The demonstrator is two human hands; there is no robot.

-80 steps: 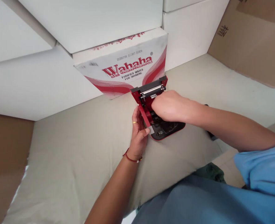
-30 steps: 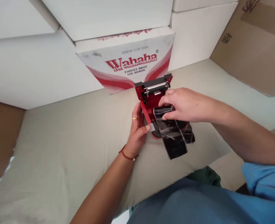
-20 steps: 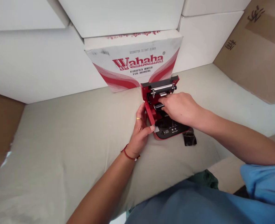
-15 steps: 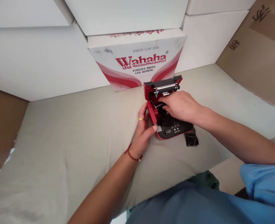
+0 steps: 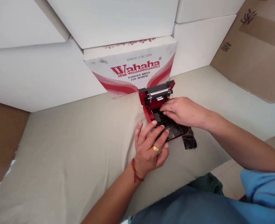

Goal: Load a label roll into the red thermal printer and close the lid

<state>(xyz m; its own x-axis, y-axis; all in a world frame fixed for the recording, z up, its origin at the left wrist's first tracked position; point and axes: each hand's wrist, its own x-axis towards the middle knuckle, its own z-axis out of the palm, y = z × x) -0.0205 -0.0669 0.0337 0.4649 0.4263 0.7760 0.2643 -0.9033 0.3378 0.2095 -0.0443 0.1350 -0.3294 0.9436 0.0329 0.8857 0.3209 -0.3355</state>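
A small red and black label printer (image 5: 146, 114) sits on the cloth with its lid raised, showing a roller (image 5: 159, 94) under the lid. A shiny black label strip (image 5: 173, 128) lies over the printer's front top, with pale scratch-like marks. My left hand (image 5: 151, 146) rests at the front left, its fingers spread and the tips touching the strip's left edge. My right hand (image 5: 180, 110) reaches in from the right, thumb and fingers pinched on the strip's far end by the open compartment. A dark marbled piece (image 5: 189, 140) sticks out at the printer's right front corner.
A Wahaha water carton (image 5: 137, 70) stands right behind the printer, against stacked white boxes (image 5: 118, 21). Brown cardboard (image 5: 251, 56) rises on the right, and another brown panel (image 5: 4, 140) on the left. Pale cloth (image 5: 81, 149) covers the surface.
My left hand has let go of the printer's left side and spread over its front. The black strip now covers the front panel's printed markings. My right hand stays at the compartment.
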